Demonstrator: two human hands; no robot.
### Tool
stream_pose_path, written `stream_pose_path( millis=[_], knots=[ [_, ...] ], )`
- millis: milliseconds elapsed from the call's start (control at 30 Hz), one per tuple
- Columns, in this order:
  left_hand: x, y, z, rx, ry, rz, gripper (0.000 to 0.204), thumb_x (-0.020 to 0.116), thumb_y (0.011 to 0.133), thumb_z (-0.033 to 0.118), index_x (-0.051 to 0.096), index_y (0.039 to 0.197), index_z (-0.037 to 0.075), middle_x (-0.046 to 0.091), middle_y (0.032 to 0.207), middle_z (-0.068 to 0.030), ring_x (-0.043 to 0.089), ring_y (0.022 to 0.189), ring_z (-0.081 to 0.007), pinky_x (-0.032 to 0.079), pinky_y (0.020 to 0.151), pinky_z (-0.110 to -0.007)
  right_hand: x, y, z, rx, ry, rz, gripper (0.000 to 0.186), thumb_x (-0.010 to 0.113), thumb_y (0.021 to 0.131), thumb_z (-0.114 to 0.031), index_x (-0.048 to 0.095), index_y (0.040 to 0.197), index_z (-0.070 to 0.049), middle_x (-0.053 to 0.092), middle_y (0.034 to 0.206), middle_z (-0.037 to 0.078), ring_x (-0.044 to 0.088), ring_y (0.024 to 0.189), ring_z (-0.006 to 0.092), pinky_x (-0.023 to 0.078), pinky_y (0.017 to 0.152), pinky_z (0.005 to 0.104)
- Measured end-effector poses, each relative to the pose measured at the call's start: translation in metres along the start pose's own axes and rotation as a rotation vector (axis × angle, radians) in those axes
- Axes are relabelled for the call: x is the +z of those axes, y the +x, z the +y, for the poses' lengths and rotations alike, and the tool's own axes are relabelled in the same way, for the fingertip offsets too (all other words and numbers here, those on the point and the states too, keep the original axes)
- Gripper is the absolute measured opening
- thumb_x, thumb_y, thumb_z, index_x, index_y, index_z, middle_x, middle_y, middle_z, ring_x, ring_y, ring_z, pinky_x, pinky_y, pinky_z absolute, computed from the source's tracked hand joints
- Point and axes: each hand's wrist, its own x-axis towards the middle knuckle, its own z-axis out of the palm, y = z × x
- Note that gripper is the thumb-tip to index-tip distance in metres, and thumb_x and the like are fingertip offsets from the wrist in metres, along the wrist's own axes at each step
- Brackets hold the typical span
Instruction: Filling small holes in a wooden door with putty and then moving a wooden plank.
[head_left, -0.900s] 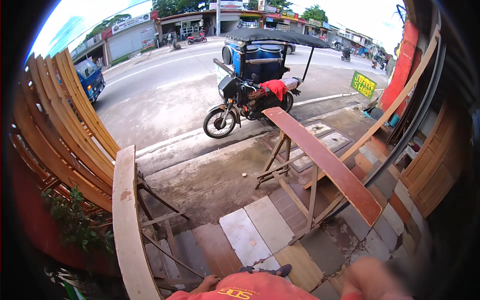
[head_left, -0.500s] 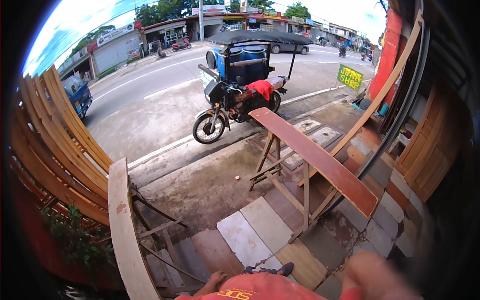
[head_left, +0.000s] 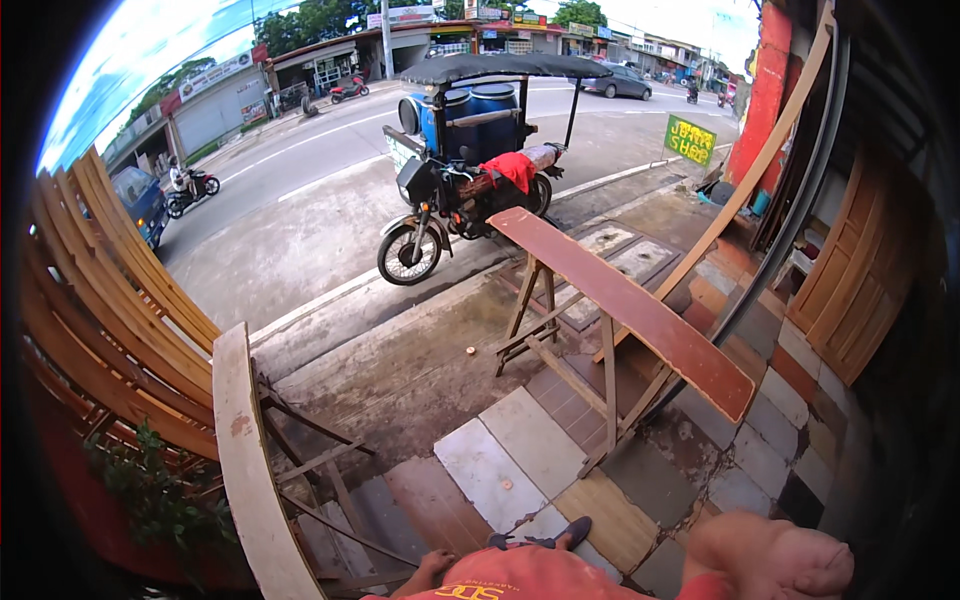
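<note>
My left hand (head_left: 438, 563) hangs low beside my red shirt, near the pale wooden board (head_left: 245, 430) on the left; its fingers are mostly hidden. At the lower right my right arm is bent, and my right hand (head_left: 818, 568) looks curled into a fist. Whatever it may hold cannot be made out. A long reddish-brown board (head_left: 625, 310) slants across wooden trestle legs (head_left: 610, 380) ahead of me to the right. Neither hand touches that board. Dark legs (head_left: 310, 440) prop up the pale board.
A motorcycle with a roofed sidecar (head_left: 470, 190) carrying blue drums stands by the road. Upright slats (head_left: 130, 300) and a plant (head_left: 160, 490) line the left. A long timber (head_left: 740, 190) leans at right near wooden door panels (head_left: 850, 280). Patchwork tiles (head_left: 520, 440) cover the floor.
My right hand, blurred before, has moved right and now shows sharply. A motorbike rider has appeared by the blue vehicle at left. The dark car has moved right along the road.
</note>
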Motion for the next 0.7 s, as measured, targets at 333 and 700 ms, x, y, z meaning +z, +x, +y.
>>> stream_pose_path(
  millis=[333,700],
  knots=[
    [-0.004,-0.028,0.007,-0.075,-0.095,0.053,0.058,0.061,0.09,0.054,0.072,0.128,0.013,0.068,0.133,-0.0164,0.064,0.124,-0.0359,0.051,0.105,-0.044,-0.159,-0.296,-0.137,1.637,-0.496,-0.915,0.02,0.078,0.091,-0.01,0.059,0.091,-0.005,0.063,0.074,0.008,0.062,0.061,0.0207,0.05,0.059,0.036],
    [-0.046,0.023,0.031,0.025,0.101,-0.042,0.043,0.058,0.094,0.048,0.077,0.122,0.021,0.072,0.125,-0.0151,0.067,0.119,-0.0339,0.053,0.102,-0.043,-0.369,-0.33,-0.424,2.608,-0.495,-1.436,0.044,0.071,0.094,-0.041,0.074,0.108,0.001,0.076,0.086,0.017,0.075,0.08,0.0273,0.058,0.076,0.042]
  ],
)
